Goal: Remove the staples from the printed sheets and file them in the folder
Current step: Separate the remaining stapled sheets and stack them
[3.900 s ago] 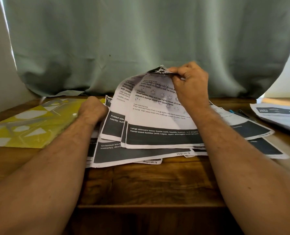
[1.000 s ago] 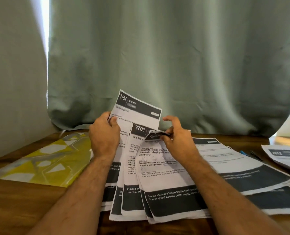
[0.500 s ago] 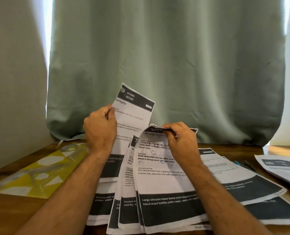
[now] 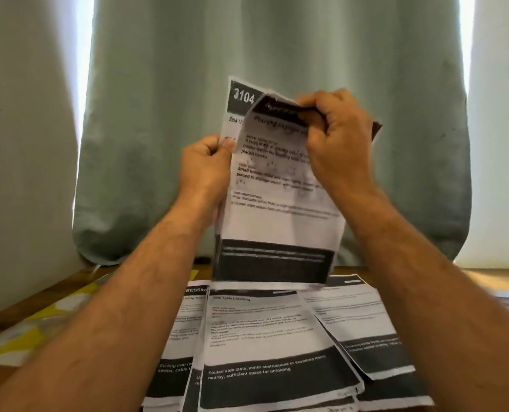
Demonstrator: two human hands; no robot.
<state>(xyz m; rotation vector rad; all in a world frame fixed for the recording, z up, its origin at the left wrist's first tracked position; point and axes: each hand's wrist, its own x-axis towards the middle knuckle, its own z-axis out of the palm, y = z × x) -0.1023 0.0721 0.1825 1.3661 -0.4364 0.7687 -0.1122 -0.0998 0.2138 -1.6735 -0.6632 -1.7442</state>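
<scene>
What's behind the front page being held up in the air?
Behind the front page sits another sheet headed 3104, only its top left corner showing. The left hand and right hand hold them. Any staple is hidden under the fingers.

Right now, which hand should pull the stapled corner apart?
Right hand: it already pinches the front sheet's folded top corner. The left hand only steadies the sheets' left edge.

Two hands (image 4: pixel 208 171), one folder (image 4: pixel 36 331).
</scene>
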